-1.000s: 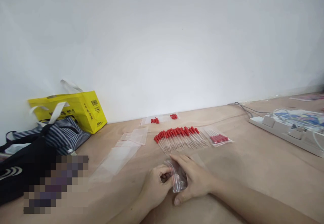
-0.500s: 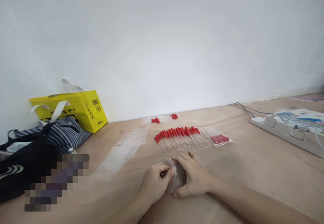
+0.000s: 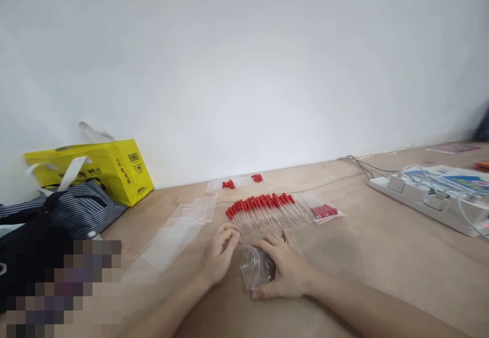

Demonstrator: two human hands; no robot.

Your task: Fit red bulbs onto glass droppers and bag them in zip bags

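Note:
My right hand holds a clear zip bag by its edges, thumb below and fingers above, with the bag's mouth bulging apart toward the left. Just left of the bag, my left hand has let its fingertips come close to the lower ends of the leftmost droppers; nothing shows in its fingers, though contact is hard to tell. Several clear, thin droppers with red bulbs lie in a slanted row, bulbs toward the wall. To their right lies a filled zip bag with droppers inside.
Overlapping flat zip bags lie at the left. More bagged droppers lie near the wall. A yellow bag, a striped bag and a black bag stand far left. A white power strip with plugs and cables sits right.
My left hand has let go of the zip bag's mouth and moved left and forward toward the droppers. The bag stays in my right hand, its mouth wider. The view has shifted slightly right.

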